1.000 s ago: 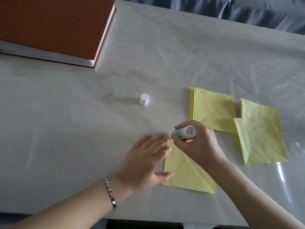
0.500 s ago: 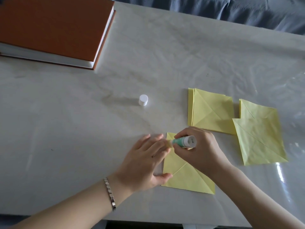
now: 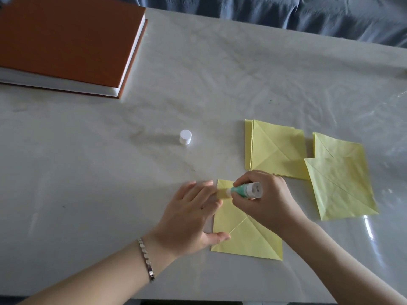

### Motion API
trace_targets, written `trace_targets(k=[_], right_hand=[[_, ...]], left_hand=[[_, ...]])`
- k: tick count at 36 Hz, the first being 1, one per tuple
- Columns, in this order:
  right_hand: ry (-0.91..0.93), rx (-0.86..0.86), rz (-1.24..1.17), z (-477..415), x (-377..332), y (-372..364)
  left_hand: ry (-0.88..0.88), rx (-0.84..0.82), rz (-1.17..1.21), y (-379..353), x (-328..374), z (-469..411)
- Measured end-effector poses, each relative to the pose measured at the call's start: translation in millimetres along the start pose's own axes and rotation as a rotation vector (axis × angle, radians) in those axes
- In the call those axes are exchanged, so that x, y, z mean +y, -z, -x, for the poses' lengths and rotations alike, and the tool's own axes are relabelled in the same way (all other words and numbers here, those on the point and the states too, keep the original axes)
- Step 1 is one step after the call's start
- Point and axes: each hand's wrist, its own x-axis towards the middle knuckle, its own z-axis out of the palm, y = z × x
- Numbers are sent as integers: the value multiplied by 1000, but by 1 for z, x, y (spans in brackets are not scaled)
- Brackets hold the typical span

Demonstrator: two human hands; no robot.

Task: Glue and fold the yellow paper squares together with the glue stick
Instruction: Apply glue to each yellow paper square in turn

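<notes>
Head view: the left hand (image 3: 189, 219) lies flat, fingers straight and close together, pressing the 9 o'clock edge of the nearest yellow paper square (image 3: 246, 241). The right hand (image 3: 268, 201), fingers curled round the glue stick (image 3: 246, 190), points its tip toward 9 o'clock onto the square's 11 o'clock corner.

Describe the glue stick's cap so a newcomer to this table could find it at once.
Start at the orange book at the far left of the table. Between it and the yellow squares, a small cap stands alone. Its neighbours are flat and yellow; it is a white upright cylinder.
</notes>
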Motion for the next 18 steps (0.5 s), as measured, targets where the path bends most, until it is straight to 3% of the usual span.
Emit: trace_targets(k=[18], right_hand=[[-30, 55, -72, 6, 6, 0]], left_hand=[[32, -86, -24, -1, 2, -8]])
